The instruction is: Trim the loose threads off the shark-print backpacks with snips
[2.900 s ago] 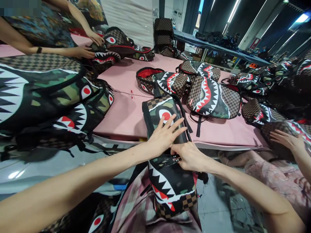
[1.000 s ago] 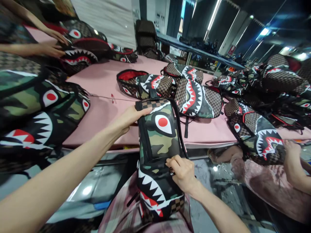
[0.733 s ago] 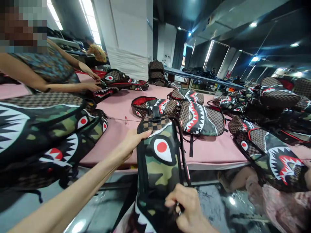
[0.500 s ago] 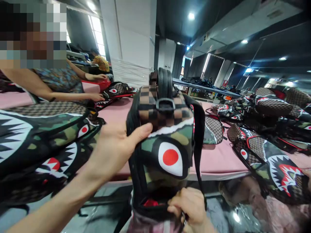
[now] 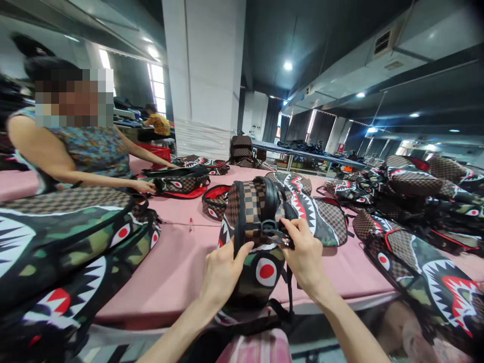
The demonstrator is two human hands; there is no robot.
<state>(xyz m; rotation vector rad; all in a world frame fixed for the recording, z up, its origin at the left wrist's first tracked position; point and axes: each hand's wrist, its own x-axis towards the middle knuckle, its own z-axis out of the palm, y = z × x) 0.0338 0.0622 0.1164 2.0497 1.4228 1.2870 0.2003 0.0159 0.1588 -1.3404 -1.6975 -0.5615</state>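
Zipper step, I judge — left hand (image 5: 223, 269) clasps the shark-print backpack (image 5: 257, 237) upright; right hand (image 5: 304, 252) pinches its zipper pull (image 5: 282, 238) — next needs a steady pull.

- The camo backpack (image 5: 257, 237), which lay flat across the lap and pink table (image 5: 170, 262) edge, now stands upright on that edge.
- The right hand (image 5: 304, 252) has left the lower zipper and now pinches the top.
- The left hand (image 5: 223, 269) has dropped from the top corner to the side.
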